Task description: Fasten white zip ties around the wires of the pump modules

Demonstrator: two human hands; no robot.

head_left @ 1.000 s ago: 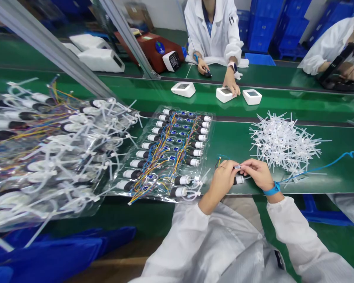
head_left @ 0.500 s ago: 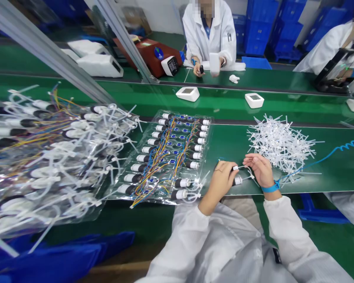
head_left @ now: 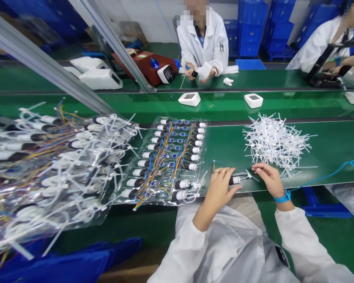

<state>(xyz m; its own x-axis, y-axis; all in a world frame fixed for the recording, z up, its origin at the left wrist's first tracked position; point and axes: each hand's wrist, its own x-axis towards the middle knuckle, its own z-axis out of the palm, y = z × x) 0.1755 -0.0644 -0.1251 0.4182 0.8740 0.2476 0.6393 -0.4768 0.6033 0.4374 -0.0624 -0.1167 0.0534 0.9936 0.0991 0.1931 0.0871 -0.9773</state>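
My left hand (head_left: 221, 186) lies over a black-and-white cylindrical part (head_left: 236, 179) on the green bench, fingers flat and thumb apart; thin coloured wires (head_left: 214, 166) stick out beyond its fingers. A looped white tie (head_left: 247, 175) extends from the part's right end. Beside that tie, my right hand (head_left: 268, 179) is raised with fingers extended, nothing visible in it. Just behind it is a heap of white ties (head_left: 274, 141). To the left, a clear tray (head_left: 205, 147) holds rows of similar parts with coloured wires.
More wired parts with ties lie piled on clear trays (head_left: 103, 212) at the left. A blue coiled cord (head_left: 339, 167) runs to my right wristband. White devices (head_left: 189, 99) sit on the belt behind. Across it, a person (head_left: 203, 43) handles a white item; another person is at the right.
My hands have moved apart, the right one shifting right and the left one flattening over the part. The view has shifted slightly. The person opposite has tilted the white item.
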